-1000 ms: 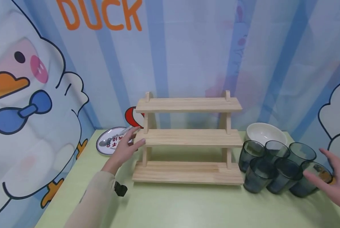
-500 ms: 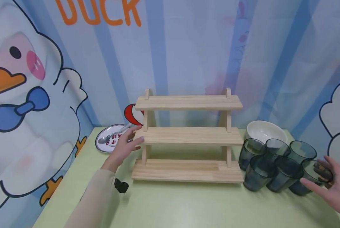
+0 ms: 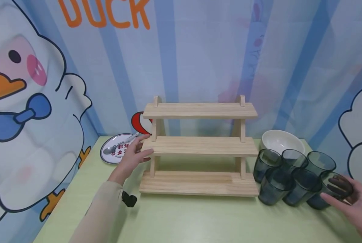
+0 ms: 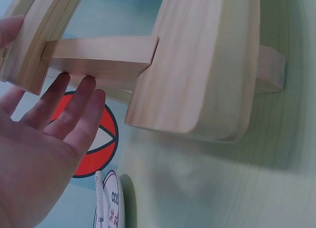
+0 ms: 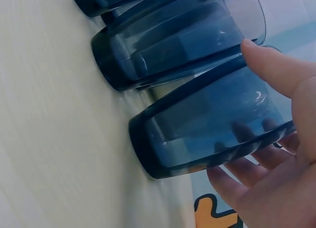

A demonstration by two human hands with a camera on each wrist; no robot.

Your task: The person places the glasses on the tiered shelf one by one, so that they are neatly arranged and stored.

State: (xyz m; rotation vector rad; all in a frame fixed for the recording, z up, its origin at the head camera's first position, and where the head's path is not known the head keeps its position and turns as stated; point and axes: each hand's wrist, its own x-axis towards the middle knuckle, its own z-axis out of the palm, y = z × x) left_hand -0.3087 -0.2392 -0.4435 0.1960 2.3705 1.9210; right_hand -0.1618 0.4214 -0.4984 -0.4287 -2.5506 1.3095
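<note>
A three-tier wooden rack (image 3: 199, 184) stands in the middle of the table. My left hand (image 3: 128, 163) holds the left end of its middle shelf; in the left wrist view, this hand (image 4: 47, 144) has its thumb at a shelf edge and fingertips against a side support (image 4: 101, 53). Several dark tinted glasses stand upright in two rows right of the rack. At the front right glass (image 3: 317, 201), my right hand (image 3: 358, 209) has its fingers round the far side and thumb in front. The right wrist view shows fingertips through that glass (image 5: 197, 124).
Behind the glasses sits a white bowl (image 3: 282, 141). A patterned plate (image 3: 108, 158) with a spoon (image 3: 109, 150) on it lies left of the rack. A printed curtain (image 3: 199, 50) hangs behind the table (image 3: 199, 219).
My right hand has moved in from the right onto the front right glass, its fingers now round it. The left hand has stayed at the rack.
</note>
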